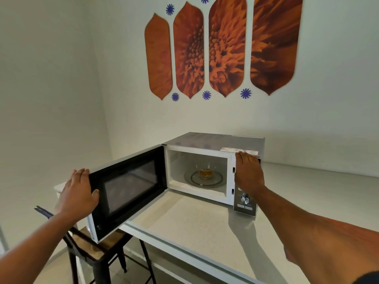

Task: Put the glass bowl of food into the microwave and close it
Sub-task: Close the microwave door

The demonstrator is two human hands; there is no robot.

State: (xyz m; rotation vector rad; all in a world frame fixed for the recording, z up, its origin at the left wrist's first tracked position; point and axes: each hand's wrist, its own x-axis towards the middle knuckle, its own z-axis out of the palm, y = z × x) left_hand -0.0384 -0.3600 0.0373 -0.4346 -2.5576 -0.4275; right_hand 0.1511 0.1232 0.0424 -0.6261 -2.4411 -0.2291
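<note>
The microwave (213, 140) stands on a white counter with its door (127, 187) swung wide open to the left. Inside, the glass bowl of food (205, 171) sits upright on the round glass turntable, with orange-yellow food at its bottom. My left hand (79, 193) lies flat against the outer edge of the open door, fingers along its top corner and thumb on the inner face. My right hand (247, 171) rests flat on the front of the control panel, fingertips at the microwave's top edge, above the dial.
The white counter (194, 228) stretches toward me and to the right. A dark metal stool with a wooden seat (92, 247) stands below the open door at the left. Orange flower panels hang on the wall behind.
</note>
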